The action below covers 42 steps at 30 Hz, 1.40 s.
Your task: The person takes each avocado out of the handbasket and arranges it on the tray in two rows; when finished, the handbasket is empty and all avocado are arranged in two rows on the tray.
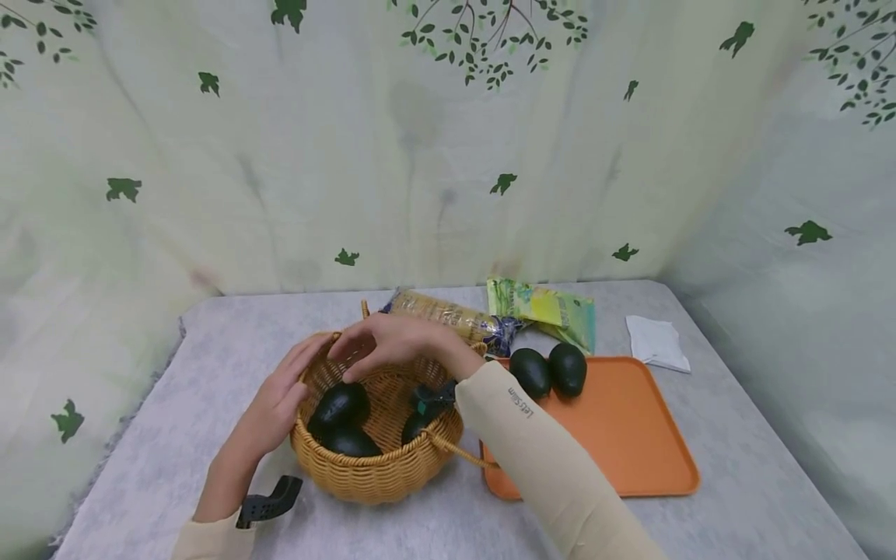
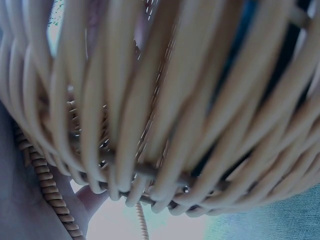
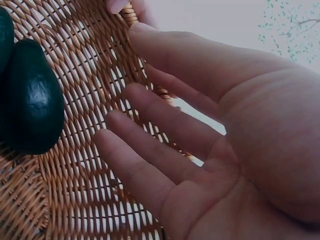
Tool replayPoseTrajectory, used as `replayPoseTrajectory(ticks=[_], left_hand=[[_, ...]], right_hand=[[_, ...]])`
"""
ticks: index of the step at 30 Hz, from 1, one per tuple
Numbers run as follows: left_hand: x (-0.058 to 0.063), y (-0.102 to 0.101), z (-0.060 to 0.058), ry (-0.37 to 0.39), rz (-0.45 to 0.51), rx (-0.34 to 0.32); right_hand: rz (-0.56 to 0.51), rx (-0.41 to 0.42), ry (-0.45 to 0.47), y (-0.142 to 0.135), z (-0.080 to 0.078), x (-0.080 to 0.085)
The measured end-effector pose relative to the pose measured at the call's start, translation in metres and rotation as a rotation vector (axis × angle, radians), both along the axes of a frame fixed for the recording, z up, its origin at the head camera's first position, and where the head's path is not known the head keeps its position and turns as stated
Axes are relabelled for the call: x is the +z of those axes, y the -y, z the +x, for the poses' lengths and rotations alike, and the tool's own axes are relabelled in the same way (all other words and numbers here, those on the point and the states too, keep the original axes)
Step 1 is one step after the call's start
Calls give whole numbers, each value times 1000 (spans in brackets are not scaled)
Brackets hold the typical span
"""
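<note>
A wicker basket (image 1: pixel 378 478) stands on the table with several dark avocados (image 1: pixel 341 404) inside. At the basket's left side my left hand (image 1: pixel 280 398) grips the rim, and the left wrist view is filled by the woven wall (image 2: pixel 165 110). My right hand (image 1: pixel 399 341) reaches over the basket's far part with nothing in it. Its fingers are loosely bent and spread beside the inner wall in the right wrist view, near an avocado (image 3: pixel 35 100). Two more avocados (image 1: pixel 530 373) lie on the orange tray (image 1: pixel 630 435), at its far left corner.
Behind the basket lies a clear pack of pasta-like food (image 1: pixel 448 313), beside green-yellow packets (image 1: pixel 546 307). A white packet (image 1: pixel 658 342) rests at the back right. The basket's handle (image 1: pixel 462 451) leans out toward the tray, under my right sleeve (image 1: pixel 553 467).
</note>
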<state>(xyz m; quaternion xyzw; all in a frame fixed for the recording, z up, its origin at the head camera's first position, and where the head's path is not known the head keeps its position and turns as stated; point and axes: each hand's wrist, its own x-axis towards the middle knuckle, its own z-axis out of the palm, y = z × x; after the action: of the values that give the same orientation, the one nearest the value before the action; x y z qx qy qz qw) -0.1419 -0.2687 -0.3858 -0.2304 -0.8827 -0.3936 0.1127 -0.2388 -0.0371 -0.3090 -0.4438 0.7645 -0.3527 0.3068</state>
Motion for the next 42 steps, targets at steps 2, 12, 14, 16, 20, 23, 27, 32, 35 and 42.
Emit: replayPoseTrajectory(ticks=[2,12,14,16,20,23,27,32,35,42], left_hand=[[-2,0,0,0,0,2],[-5,-1,3,-8,21,-10],[-7,-1,3,-3,23,-5],[-9,-1,4,-2,20,-3],[-12,-1,4,-5,13,0],[-14,-1,5,0,11,8],[-13,-2,6,5,-5,10],[-7,-3,3,-4,-11,10],[-3,-3,-1,-5,-11,8],[-2,0,-1,5,-15,20]], right_hand=[[-22,22,30,2,-2,-4],[67,90,-10,13,-11,-14],[68,106,-28,16,-12,-18],[65,117,-57,18,-11,-23],[33,112,-96,20,-10,-32],[38,116,-112,18,-11,-39],[78,147,-143,17,-14,-46],[118,155,-182,17,-17,-44],[158,149,-168,17,-19,-41],[278,153,-98,22,-19,-41]])
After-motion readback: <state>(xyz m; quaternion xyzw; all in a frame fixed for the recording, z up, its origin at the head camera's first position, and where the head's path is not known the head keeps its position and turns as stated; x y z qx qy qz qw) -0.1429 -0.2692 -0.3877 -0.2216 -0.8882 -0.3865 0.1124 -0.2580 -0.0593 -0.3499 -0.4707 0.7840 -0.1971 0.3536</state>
